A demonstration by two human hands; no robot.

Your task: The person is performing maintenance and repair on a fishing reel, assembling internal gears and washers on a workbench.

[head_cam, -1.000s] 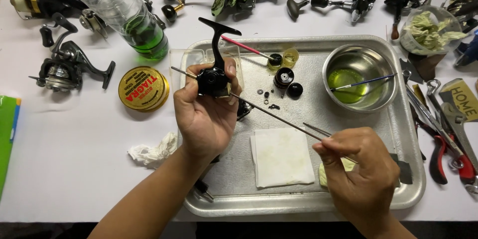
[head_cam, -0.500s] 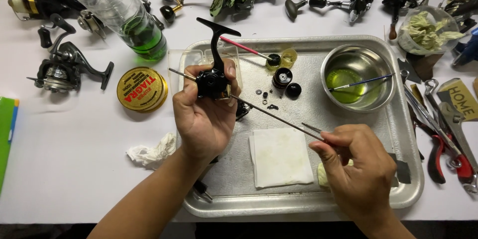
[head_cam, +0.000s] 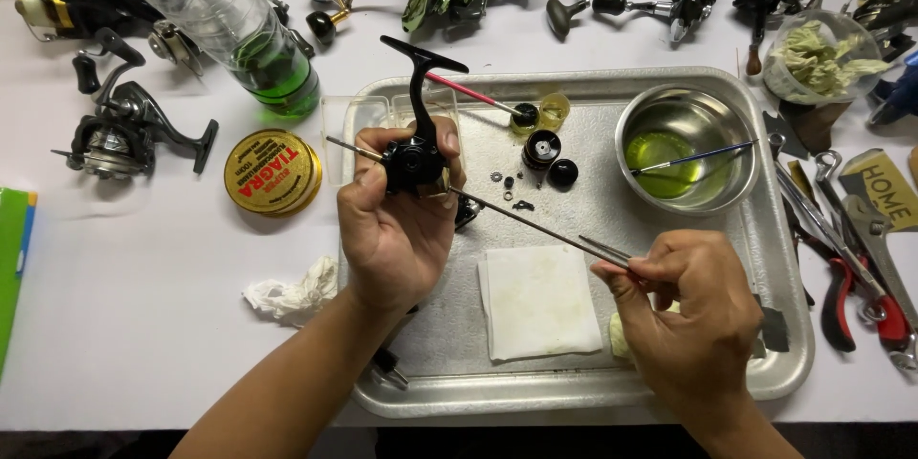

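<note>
A white table [head_cam: 143, 325] carries a metal tray [head_cam: 784, 363], with fishing reels [head_cam: 115, 134] along its far edge. In the tray's far right corner stands a steel bowl [head_cam: 688, 124] of green liquid; a folded white cloth [head_cam: 540, 301] lies near its front edge. Over the tray's left side, the left hand [head_cam: 392, 229] is closed around a black reel body [head_cam: 416, 163]. The right hand [head_cam: 693, 325], above the front right corner, pinches tweezers [head_cam: 604, 251] that grip a thin rod [head_cam: 507, 213] running through the reel body.
</note>
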